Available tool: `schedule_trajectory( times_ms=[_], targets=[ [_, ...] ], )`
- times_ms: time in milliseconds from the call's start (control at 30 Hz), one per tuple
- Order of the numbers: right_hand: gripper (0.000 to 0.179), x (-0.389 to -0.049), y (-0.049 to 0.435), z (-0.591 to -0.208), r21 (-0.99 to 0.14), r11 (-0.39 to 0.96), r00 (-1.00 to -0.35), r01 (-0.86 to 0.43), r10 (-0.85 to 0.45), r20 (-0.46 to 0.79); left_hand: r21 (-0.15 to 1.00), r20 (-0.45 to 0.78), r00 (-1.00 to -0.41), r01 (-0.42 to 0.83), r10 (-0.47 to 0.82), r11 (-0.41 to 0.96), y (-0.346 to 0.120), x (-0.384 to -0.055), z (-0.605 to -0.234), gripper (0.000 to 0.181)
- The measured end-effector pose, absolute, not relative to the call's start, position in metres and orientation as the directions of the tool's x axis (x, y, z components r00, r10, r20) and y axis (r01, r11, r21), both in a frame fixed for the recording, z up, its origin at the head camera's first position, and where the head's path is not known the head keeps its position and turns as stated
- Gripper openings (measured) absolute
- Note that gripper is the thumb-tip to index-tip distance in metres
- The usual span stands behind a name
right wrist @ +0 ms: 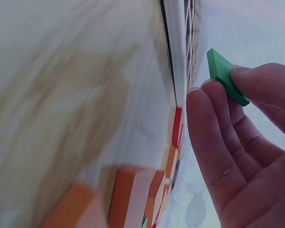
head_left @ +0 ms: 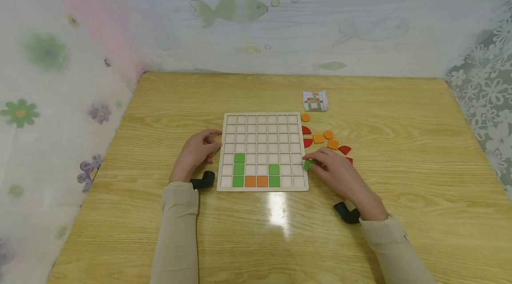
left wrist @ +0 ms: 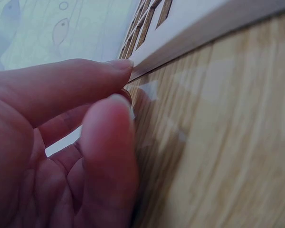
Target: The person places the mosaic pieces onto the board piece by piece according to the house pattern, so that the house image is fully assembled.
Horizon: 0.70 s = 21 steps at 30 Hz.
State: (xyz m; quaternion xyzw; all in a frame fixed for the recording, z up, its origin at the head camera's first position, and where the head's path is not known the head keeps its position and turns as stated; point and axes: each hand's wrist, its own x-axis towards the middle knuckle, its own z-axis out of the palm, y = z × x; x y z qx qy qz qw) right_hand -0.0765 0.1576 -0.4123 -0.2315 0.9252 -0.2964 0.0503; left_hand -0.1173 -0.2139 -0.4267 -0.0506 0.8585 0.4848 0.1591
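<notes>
The board (head_left: 262,150) was pale with green and orange squares; the tile (right wrist: 225,76) was green; loose pieces (head_left: 325,139) were orange and red.

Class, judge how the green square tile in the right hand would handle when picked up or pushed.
The green tile looks stiff and thin, so probably light. Its flat faces suggest it would slide, not roll. The right hand pinches it by its edges, so it may slip.

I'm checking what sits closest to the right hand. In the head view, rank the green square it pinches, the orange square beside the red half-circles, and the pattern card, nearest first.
1. Green square: pinched in the right hand, at the board's right edge.
2. Orange square: among the loose pieces, just beyond the hand.
3. Pattern card: farthest, past the board's far right corner.
</notes>
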Motion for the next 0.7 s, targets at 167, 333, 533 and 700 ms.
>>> schedule_trajectory(
  times_ms=[167,333,533,700],
  targets=[
    [0.022,-0.081,0.148,-0.409,-0.577,0.710,-0.881,-0.404,-0.472,0.038,0.814,-0.320,-0.945,-0.240,0.064,0.529,-0.214,-0.118,-0.427,0.038],
    [0.022,-0.087,0.138,-0.407,-0.575,0.704,-0.870,-0.418,-0.493,0.029,0.809,-0.321,-0.945,-0.242,0.059,0.536,-0.214,-0.118,-0.427,0.038],
    [0.022,-0.093,0.125,-0.410,-0.571,0.704,-0.852,-0.422,-0.523,-0.016,0.811,-0.321,-0.945,-0.242,0.060,0.533,-0.213,-0.117,-0.428,0.037],
    [0.019,-0.095,0.114,-0.410,-0.592,0.688,-0.848,-0.419,-0.529,-0.015,0.812,-0.311,-0.948,-0.230,0.065,0.537,-0.214,-0.117,-0.428,0.037]
  ],
)
